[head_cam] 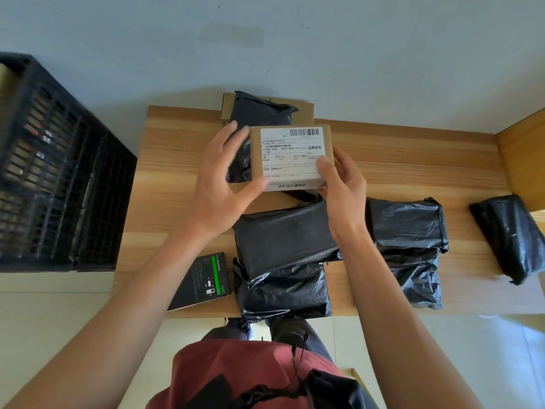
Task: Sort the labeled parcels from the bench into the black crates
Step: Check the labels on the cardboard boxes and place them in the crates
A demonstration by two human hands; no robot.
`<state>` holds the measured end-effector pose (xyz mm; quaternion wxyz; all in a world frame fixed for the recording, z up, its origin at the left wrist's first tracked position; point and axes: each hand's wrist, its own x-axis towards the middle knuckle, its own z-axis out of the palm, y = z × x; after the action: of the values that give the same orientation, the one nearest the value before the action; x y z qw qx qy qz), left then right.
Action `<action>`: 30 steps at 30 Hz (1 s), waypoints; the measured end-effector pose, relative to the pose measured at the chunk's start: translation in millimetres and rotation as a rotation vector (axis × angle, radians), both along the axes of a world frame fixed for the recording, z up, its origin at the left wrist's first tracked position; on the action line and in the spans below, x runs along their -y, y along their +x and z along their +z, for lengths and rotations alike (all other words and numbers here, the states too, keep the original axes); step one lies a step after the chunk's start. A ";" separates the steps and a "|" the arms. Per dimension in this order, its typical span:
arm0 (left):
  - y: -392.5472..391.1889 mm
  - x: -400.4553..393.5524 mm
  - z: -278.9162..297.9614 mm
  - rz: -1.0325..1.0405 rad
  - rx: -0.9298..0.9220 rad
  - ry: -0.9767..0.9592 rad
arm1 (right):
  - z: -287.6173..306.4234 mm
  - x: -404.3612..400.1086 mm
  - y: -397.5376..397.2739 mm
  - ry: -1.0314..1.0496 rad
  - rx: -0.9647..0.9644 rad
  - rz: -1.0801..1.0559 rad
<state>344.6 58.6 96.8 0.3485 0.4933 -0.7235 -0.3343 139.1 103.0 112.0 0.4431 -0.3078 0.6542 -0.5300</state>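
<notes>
Cardboard box (290, 157) with a white shipping label is up off the table (177, 160), held between both hands. Left hand (224, 178) grasps its left edge, thumb under the near corner, fingers over the far side. Right hand (342, 184) grasps the right edge, thumb pressed on the label's lower corner. Both grips closed on the box, label facing up and readable.

Step in hand, I'd say: read the label, then pick the crate. Black crate (56, 160) sits well to the left, off the table end.

Tips:
- move the right thumb off the label so no text is covered
- keep the box level, label up, while carrying left
- lift clear of the black bagged parcels (283, 237) just below so nothing gets dragged
- lower it into the crate, don't toss

Several bagged parcels left on the table, so sorting looks far from done.
</notes>
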 end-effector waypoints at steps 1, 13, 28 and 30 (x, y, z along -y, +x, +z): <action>1.2 -4.3 5.2 0.078 -0.126 0.103 | 1.1 -1.9 4.4 -0.016 0.012 -0.035; 6.9 -28.2 28.9 0.317 -0.480 0.216 | 14.1 -7.0 39.7 -0.120 -0.216 0.110; 64.9 -90.9 41.8 0.738 -0.473 0.114 | 17.4 -7.9 98.5 -0.228 -0.190 0.466; 82.4 -105.9 45.6 0.810 -0.480 0.093 | 17.6 -12.1 119.2 -0.234 -0.178 0.530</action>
<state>427.0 164.6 142.4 0.5857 0.6597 -0.3562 -0.3080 258.3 115.2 129.7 0.4686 -0.5620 0.5218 -0.4386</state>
